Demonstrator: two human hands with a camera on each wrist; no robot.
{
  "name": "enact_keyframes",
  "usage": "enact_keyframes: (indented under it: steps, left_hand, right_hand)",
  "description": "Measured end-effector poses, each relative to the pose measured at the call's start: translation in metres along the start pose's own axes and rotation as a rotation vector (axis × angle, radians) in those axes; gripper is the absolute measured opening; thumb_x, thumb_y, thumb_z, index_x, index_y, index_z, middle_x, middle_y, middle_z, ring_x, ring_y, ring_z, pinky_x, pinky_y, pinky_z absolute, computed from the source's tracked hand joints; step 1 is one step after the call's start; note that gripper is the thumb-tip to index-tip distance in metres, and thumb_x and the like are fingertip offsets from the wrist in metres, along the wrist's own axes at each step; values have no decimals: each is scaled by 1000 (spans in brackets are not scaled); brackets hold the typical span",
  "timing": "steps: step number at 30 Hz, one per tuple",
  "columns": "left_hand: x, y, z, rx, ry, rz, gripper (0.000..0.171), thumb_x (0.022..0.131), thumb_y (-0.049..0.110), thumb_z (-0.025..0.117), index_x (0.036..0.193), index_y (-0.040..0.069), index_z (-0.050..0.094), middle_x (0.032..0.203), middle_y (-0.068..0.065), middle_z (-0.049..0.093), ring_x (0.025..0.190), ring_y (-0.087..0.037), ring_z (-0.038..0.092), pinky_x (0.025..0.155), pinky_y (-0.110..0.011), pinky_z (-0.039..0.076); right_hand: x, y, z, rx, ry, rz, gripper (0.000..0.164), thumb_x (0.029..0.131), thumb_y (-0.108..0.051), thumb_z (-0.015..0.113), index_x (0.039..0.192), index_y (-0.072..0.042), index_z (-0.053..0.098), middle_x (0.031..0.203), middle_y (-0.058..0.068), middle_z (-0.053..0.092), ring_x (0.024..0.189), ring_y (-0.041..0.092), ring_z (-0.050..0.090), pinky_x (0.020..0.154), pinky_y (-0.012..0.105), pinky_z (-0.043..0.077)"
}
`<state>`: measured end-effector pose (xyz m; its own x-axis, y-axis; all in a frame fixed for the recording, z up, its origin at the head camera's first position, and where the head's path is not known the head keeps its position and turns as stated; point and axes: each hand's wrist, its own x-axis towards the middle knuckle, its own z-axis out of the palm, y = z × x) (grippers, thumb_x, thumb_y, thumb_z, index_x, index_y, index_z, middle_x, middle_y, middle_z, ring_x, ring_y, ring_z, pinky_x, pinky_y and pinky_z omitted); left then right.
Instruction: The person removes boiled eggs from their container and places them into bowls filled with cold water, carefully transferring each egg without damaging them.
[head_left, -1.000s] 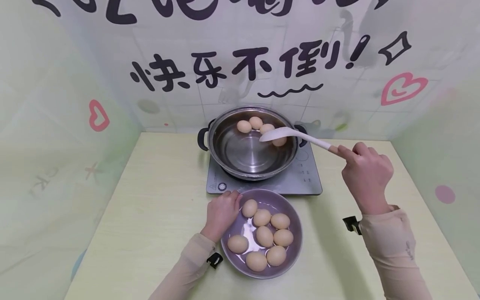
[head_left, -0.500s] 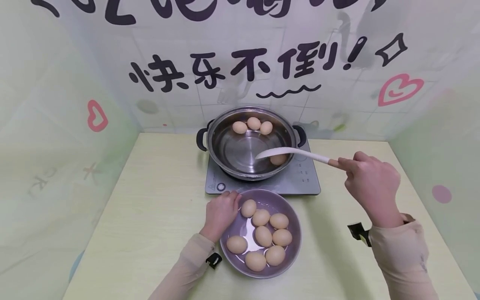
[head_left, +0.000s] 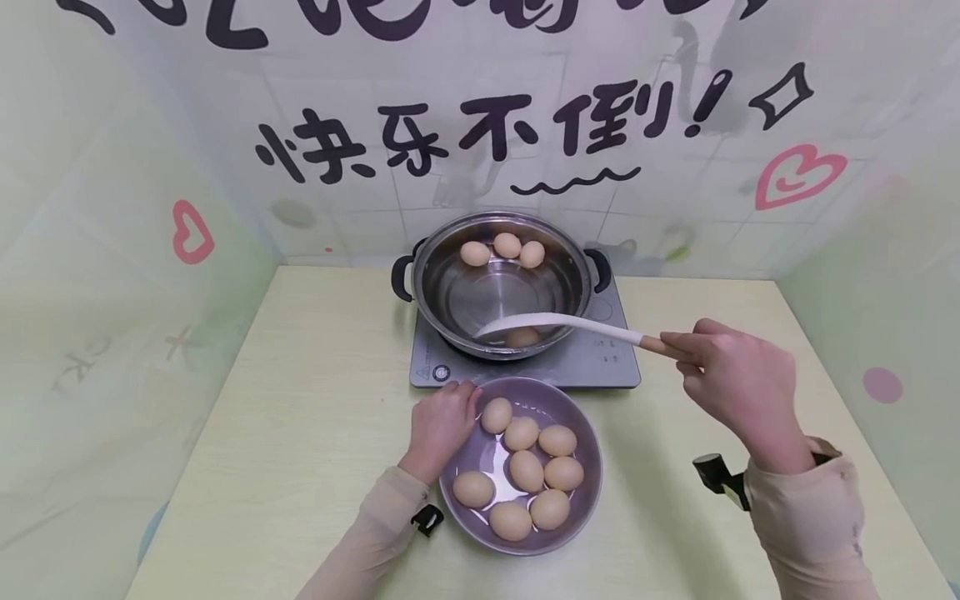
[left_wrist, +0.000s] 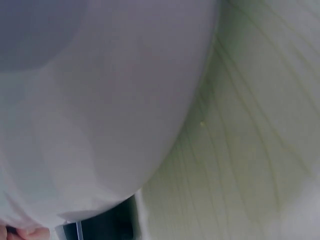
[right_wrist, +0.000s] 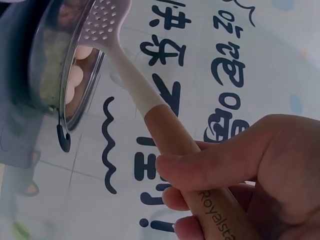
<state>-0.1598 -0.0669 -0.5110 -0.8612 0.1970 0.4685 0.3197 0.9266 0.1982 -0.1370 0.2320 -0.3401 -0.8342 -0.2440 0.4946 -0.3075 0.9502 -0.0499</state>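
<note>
My right hand (head_left: 738, 379) grips the wooden handle of a white slotted spoon (head_left: 555, 320). In the right wrist view, the spoon's perforated head (right_wrist: 102, 25) shows in front of the pot rim. The head view has it low over the near side of a steel pot (head_left: 429, 308), partly covering an egg (head_left: 522, 337). Three more eggs (head_left: 507, 245) sit together at the pot's far side. My left hand (head_left: 442, 425) holds the rim of a purple bowl (head_left: 592, 500) at its upper left. Several eggs (head_left: 527, 471) lie in this bowl; the left wrist view shows its outer wall (left_wrist: 125, 100).
The pot stands on a grey induction cooker (head_left: 622, 367), its black handles (head_left: 402, 277) sticking out left and right. Printed wall sheets (head_left: 337, 225) close in the back and sides of the pale wooden table (head_left: 315, 400).
The slotted spoon has moved from the pot's right side to its near side, and one egg has shifted the same way, apart from the other three. My left hand stays at the bowl.
</note>
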Motion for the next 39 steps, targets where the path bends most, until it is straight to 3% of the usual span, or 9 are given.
enact_keyframes:
  steps: [5,14,20,26,39]
  left_hand:
    - [1,0,0,-9,4,-4,22,87,26,57,73,10,59,61,-5,56,44,-27,53,37,-36,38]
    - [2,0,-2,-11,9,3,23,87,26,58,71,10,58,61,-5,55,44,-27,53,36,-36,38]
    - [2,0,-3,-8,3,7,22,88,25,58,72,10,59,61,-5,56,43,-26,53,37,-36,38]
    - [2,0,-3,-6,-6,4,22,87,25,58,73,10,59,61,-6,55,43,-26,53,37,-35,38]
    - [1,0,-2,-17,-3,-6,20,87,26,58,74,10,61,62,-5,56,44,-26,53,37,-36,38]
  right_hand:
    - [1,-4,2,48,-56,-4,30,66,-3,68,92,-17,74,57,-9,50,38,6,34,35,26,23]
    - [2,-2,9,149,-282,119,27,72,-8,68,97,-16,72,70,-2,67,49,11,48,40,29,31]
    - [5,-1,16,214,-405,146,26,74,-9,66,98,-16,70,55,-9,54,48,10,42,44,28,32]
    - [6,-1,20,224,-414,127,27,67,-5,73,93,-13,69,58,-7,55,49,11,43,44,29,33]
    - [8,-8,33,212,-499,60,6,79,-12,63,83,-15,67,56,-6,48,47,12,38,45,28,31]
